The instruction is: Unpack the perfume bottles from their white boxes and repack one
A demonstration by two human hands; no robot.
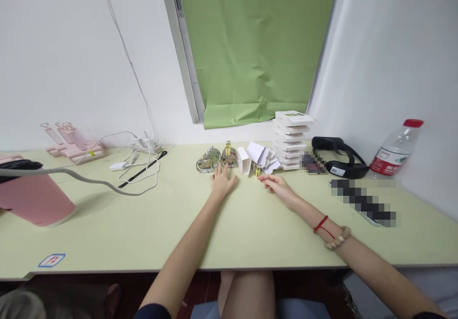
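My left hand [222,181] reaches over the table with its fingers spread, fingertips at the near rim of a round, clear-edged piece [229,160] with a brownish-gold middle. Small gold cylinders [228,148] stand on or just behind that piece. Left of it lie similar shiny round pieces [208,160], too small to identify. My right hand [281,189] has thumb and forefinger pinched together at a small gold cylinder [257,171] on the tabletop. Between the hands an open white box [244,161] stands upright, beside folded white papers [263,155].
A stack of white boxes [291,140] rises at the back, with a black headset [339,159] and bottle [391,152] to its right. A blurred-out phone-like object [363,202] lies nearer. White cables [139,166], pink stands [77,147] and a pink bin [39,199] are left.
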